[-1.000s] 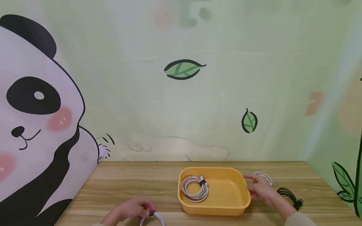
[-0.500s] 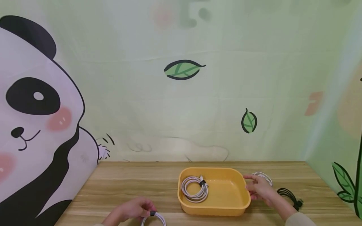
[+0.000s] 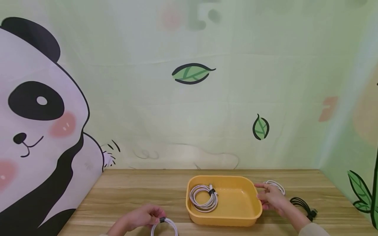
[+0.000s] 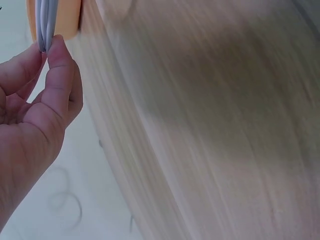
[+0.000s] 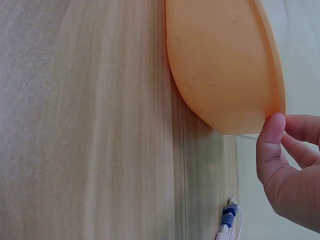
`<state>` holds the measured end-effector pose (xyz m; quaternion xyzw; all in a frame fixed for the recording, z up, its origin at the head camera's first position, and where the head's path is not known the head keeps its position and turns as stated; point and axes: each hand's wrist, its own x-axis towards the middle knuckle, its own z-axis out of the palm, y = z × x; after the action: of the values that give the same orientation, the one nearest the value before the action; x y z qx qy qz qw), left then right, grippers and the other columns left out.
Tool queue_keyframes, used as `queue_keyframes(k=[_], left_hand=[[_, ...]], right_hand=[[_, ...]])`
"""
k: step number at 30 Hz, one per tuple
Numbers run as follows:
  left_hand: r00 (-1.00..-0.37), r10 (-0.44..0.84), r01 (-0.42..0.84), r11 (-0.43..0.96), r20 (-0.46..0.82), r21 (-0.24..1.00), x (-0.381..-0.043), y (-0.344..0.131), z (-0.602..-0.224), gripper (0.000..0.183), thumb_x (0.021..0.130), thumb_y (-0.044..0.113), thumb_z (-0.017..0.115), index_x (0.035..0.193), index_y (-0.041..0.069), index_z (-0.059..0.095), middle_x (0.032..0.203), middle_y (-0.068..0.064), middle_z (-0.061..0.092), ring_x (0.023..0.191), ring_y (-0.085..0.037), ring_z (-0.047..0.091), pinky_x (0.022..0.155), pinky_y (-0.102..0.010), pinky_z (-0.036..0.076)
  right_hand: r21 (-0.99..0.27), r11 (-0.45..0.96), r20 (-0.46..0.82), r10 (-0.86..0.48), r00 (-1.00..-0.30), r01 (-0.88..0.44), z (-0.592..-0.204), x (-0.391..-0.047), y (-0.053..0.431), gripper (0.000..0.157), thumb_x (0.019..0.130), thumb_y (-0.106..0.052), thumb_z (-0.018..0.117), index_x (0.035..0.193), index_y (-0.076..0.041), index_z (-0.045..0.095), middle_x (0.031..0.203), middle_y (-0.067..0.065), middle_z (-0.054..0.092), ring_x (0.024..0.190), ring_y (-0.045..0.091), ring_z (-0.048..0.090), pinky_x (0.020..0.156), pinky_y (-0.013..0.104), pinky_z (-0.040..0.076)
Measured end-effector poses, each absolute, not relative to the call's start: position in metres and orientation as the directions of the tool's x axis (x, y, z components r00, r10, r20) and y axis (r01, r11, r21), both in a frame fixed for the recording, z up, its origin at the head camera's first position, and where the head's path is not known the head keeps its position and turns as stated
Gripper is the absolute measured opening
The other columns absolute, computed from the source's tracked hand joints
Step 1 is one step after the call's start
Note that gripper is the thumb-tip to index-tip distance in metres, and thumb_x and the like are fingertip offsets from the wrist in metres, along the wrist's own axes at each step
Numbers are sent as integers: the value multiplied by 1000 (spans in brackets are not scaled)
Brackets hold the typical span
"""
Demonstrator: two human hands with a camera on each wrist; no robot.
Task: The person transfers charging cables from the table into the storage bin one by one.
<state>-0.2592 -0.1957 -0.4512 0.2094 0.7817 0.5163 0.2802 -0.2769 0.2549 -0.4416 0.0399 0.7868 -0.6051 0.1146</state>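
Our left hand (image 3: 144,217) has shifted rightward, pinching the pale cable coil (image 3: 172,223), which extends right; our right hand (image 3: 273,199) pinches the yellow tray (image 3: 224,221), long axis left-to-right.

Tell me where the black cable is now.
In the head view, the black cable lies on the table, right of the yellow bin and the right hand.

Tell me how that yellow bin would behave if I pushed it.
The yellow bin looks stiff, judging by its smooth moulded walls. It would probably slide rather than tip, being wide and low. It seems fairly light: thin walls, one cable coil inside.
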Motion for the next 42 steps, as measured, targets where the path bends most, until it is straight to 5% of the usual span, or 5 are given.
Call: queue_keyframes(k=[42], left_hand=[[-879, 467, 13, 226, -97, 974, -276, -155, -422, 28, 85, -1, 47, 112, -10, 47, 92, -6, 50, 81, -12, 48, 72, -29, 49]], right_hand=[[-941, 262, -238, -66, -969, 213, -443, -278, 256, 53, 83, -2, 51, 132, 3, 31, 80, 9, 52, 56, 12, 51, 49, 23, 48]])
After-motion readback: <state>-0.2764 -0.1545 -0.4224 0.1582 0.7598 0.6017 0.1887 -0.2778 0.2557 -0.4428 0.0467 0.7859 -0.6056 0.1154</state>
